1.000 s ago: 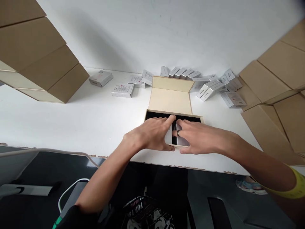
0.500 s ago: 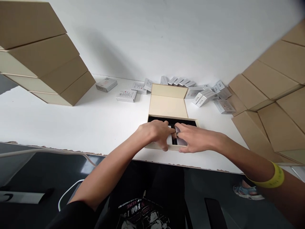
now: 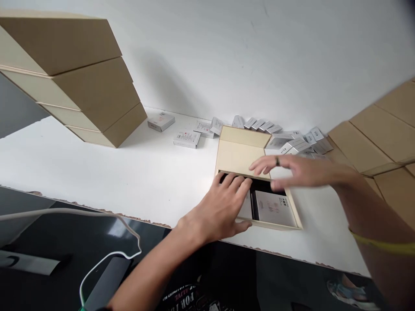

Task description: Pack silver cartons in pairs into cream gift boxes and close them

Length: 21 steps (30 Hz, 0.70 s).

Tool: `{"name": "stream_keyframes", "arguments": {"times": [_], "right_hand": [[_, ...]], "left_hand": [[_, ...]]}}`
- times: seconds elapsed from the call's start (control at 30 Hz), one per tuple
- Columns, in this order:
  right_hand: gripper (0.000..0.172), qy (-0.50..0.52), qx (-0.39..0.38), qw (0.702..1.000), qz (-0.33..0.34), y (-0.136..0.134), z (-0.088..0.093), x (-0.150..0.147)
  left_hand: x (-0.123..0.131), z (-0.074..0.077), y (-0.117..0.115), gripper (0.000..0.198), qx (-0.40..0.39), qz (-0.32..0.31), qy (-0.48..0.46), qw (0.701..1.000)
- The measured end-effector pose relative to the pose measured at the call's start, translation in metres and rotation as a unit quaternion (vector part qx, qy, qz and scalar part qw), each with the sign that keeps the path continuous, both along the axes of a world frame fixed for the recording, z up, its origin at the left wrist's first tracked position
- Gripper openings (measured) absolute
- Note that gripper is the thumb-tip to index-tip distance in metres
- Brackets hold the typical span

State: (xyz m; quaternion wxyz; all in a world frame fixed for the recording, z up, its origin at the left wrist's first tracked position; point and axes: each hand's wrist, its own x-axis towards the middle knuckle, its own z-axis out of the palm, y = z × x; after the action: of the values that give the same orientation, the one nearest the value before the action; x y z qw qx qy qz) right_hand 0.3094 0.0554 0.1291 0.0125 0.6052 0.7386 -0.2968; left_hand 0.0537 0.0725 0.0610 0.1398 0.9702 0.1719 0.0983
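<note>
An open cream gift box (image 3: 241, 154) with a black interior lies near the table's front edge, its lid folded back toward the wall. Inside its right part sits a flat silver-white carton (image 3: 275, 209) with dark print. A second pale carton (image 3: 247, 209) shows in the left part, mostly covered by my left hand (image 3: 220, 207). That hand spreads over the box, fingertips at the far inner side and thumb by the front rim. My right hand (image 3: 296, 170), ringed and slightly blurred, hovers over the back right corner with fingers stretched out and nothing in them.
Several small silver cartons (image 3: 187, 139) lie along the wall, with a cluster (image 3: 295, 146) at the right. Stacks of brown-and-cream boxes stand left (image 3: 87, 82) and right (image 3: 366, 144). A white cable (image 3: 97, 211) hangs below the rough table edge.
My right hand has come out of the gift box, rising up and to the right, uncovering the right carton. My left hand has spread flatter over the left part. The view has shifted.
</note>
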Motion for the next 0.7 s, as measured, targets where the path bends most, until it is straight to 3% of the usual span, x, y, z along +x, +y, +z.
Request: {"name": "stream_keyframes", "arguments": {"times": [0.1, 0.2, 0.3, 0.4, 0.47, 0.57, 0.63, 0.7], "right_hand": [[0.047, -0.120, 0.174, 0.972, -0.099, 0.065, -0.018, 0.011], [0.051, -0.188, 0.242, 0.945, -0.116, 0.115, -0.053, 0.011], [0.047, -0.224, 0.266, 0.933, -0.092, 0.136, -0.073, 0.009], [0.038, -0.240, 0.283, 0.926, -0.072, 0.130, -0.061, 0.009], [0.038, -0.244, 0.295, 0.921, -0.068, 0.105, -0.042, 0.008], [0.043, -0.248, 0.342, 0.905, -0.060, 0.022, -0.025, -0.005], [0.035, -0.217, 0.454, 0.864, 0.024, -0.055, -0.035, -0.023], [0.042, -0.150, 0.484, 0.861, 0.047, -0.129, -0.063, -0.044]], "left_hand": [[-0.030, -0.018, -0.018, 0.077, -0.007, 0.036, -0.151, 0.988], [-0.040, -0.037, -0.044, 0.049, -0.045, 0.020, -0.278, 0.959], [-0.036, -0.054, -0.067, 0.030, -0.074, 0.037, -0.359, 0.929], [-0.034, -0.068, -0.076, 0.019, -0.074, 0.073, -0.430, 0.897], [-0.040, -0.075, -0.076, 0.019, -0.061, 0.085, -0.458, 0.883], [-0.059, -0.082, -0.073, 0.030, -0.067, 0.127, -0.481, 0.865], [-0.074, -0.086, -0.073, 0.036, -0.082, 0.173, -0.513, 0.837], [-0.085, -0.091, -0.074, 0.040, -0.090, 0.196, -0.536, 0.816]]}}
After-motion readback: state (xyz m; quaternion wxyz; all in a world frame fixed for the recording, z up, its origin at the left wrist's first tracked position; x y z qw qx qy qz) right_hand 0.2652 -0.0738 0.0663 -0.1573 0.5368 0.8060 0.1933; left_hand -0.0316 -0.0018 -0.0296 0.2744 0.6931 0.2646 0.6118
